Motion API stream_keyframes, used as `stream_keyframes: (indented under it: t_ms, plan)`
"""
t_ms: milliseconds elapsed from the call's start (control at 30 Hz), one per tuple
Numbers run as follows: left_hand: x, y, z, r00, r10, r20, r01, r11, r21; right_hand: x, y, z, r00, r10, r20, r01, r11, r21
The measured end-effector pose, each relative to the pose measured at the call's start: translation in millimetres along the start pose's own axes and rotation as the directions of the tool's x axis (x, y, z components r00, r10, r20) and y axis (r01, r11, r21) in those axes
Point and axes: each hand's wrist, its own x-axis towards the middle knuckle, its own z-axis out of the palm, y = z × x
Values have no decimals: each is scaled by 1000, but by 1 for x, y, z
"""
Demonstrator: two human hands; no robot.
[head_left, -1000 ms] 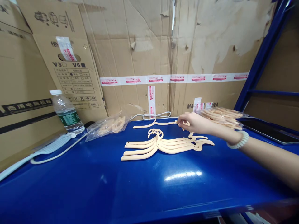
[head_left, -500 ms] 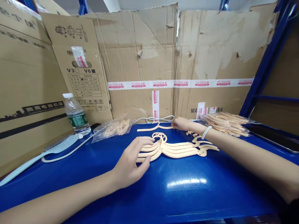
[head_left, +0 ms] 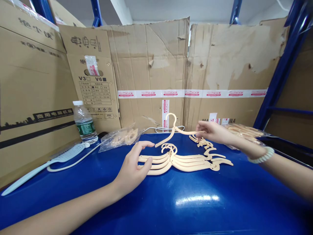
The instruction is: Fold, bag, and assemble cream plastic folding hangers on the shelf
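A beige clothes hanger [head_left: 185, 131] is raised off the table with its hook upward, and my right hand [head_left: 215, 132] pinches it by the end of its right arm. My left hand [head_left: 133, 169] has its fingers apart, close to the raised hanger's left end and over the left ends of several hangers [head_left: 189, 168] laid in a row. Whether its fingertips touch those hangers I cannot tell. Curved beige pieces [head_left: 217, 156] lie at the row's right end. Smaller beige pieces [head_left: 204, 143] sit below my right hand.
On the blue table [head_left: 156, 202], a pale blue hairbrush [head_left: 66, 156], a water bottle [head_left: 85, 125] and a clear bag of beige parts [head_left: 123, 137] lie or stand at left. A bag of hangers [head_left: 244, 130] is at right. Cardboard [head_left: 151, 71] walls the back; a white cable [head_left: 171, 129] runs before it.
My right hand has lifted the hanger from the back of the table and brought it nearer and to the right, hook now upward. My left hand has shifted slightly left, fingers more spread.
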Motion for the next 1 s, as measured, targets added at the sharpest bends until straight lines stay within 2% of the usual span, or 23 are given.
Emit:
stream_keyframes:
  t_ms: [167, 300, 400, 567, 667, 767, 833, 867, 933, 1000]
  plan:
    - [1, 1, -3, 998, 33, -61, -30, 998, 49, -25, -18, 2, 992, 69, -107, -36, 957, 288]
    - [3, 2, -2, 990, 86, -107, -70, 987, 146, -32, -30, 12, 996, 84, -33, -63, 908, 414]
    - [3, -2, 0, 993, 111, -38, -102, 976, 194, -36, -37, 23, 997, 63, 34, -71, 886, 458]
    - [3, -8, 0, 994, 74, 74, -84, 986, 141, -38, -42, 36, 998, 35, 58, -59, 870, 489]
    - [4, -9, -1, 996, 0, 94, -10, 993, 114, -36, -34, 26, 999, -1, 53, -22, 903, 429]
    - [5, -10, -1, 991, -54, 119, 46, 997, 70, -33, -14, 6, 996, -1, -88, 30, 946, 323]
    - [5, -11, 0, 989, -69, 134, 60, 996, 63, -32, 3, -7, 986, 3, -168, 18, 992, 123]
    - [5, -12, 1, 987, -76, 139, 67, 996, 63, -31, 12, -12, 985, 0, -170, -3, 1000, -14]
    - [5, -13, 1, 985, -92, 144, 85, 995, 57, -31, 26, -19, 996, 0, -87, -22, 970, -243]
    - [6, -14, 2, 983, -113, 146, 107, 993, 49, -32, 36, -22, 999, 18, 47, 0, 937, -350]
